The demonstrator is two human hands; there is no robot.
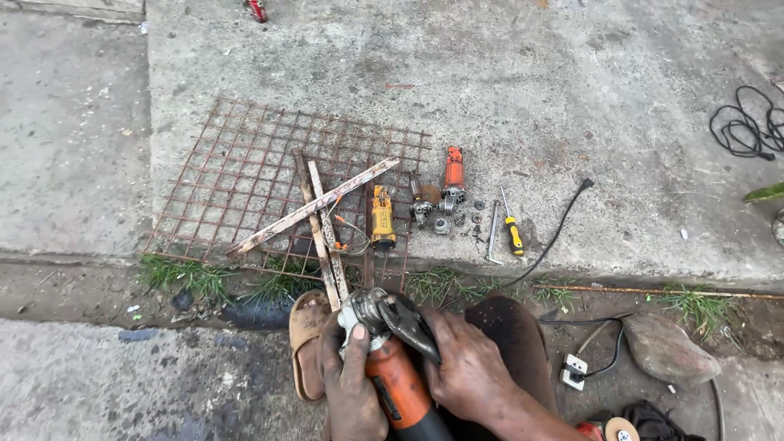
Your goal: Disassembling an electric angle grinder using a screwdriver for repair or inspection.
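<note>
In both hands (pixel 408 376), orange angle grinder (pixel 400 392).

A rusty wire mesh panel (pixel 269 180) lies on the concrete floor (pixel 572 90) near its front edge, with dismantled grinder parts (pixel 445 196) and a screwdriver (pixel 511 229) beside it.

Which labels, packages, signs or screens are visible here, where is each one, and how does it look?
No packages, signs or screens.
Label on the orange grinder between the left hand and right hand: small dark rectangular plate on the body, bottom centre.
Marking on the yellow tool body on the rusty wire mesh: dark patches on yellow, too small to make out.
</note>
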